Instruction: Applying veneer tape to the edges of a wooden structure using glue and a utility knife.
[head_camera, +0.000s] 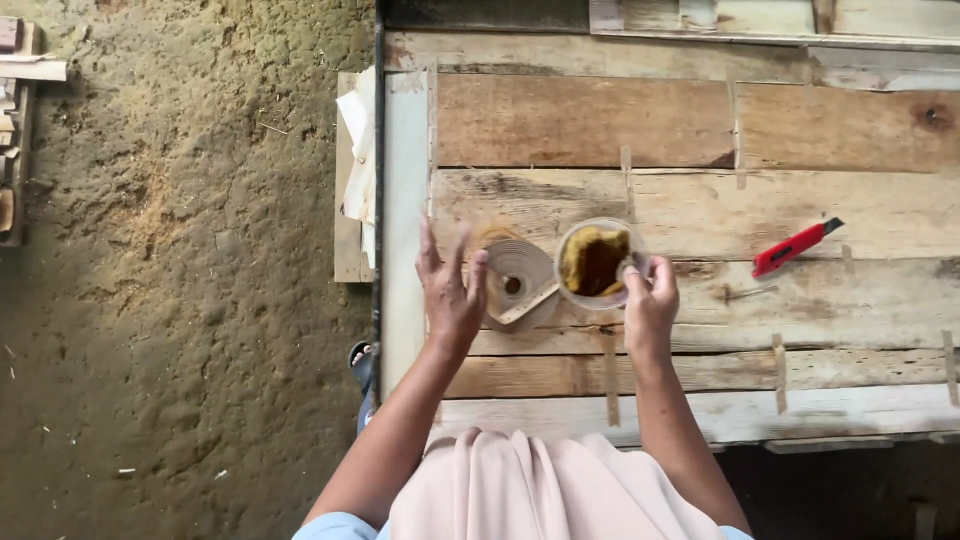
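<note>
A clear plastic cup (597, 262) holding brown and yellow paste stands on the plank workbench (700, 210). My right hand (650, 305) grips its right rim between thumb and fingers. Left of the cup lies a roll of pale wood veneer strip (518, 283), its loose end trailing toward the cup. My left hand (450, 290) hovers with fingers spread at the roll's left side, fingertips touching or just above its edge.
A red utility knife (794, 247) lies on the bench to the right, with a nail or screw (745, 293) near it. Folded paper scraps (358, 150) hang at the bench's left edge. The sawdust-covered dirt floor (180, 280) spreads left, with wood offcuts (15, 120) at its far edge.
</note>
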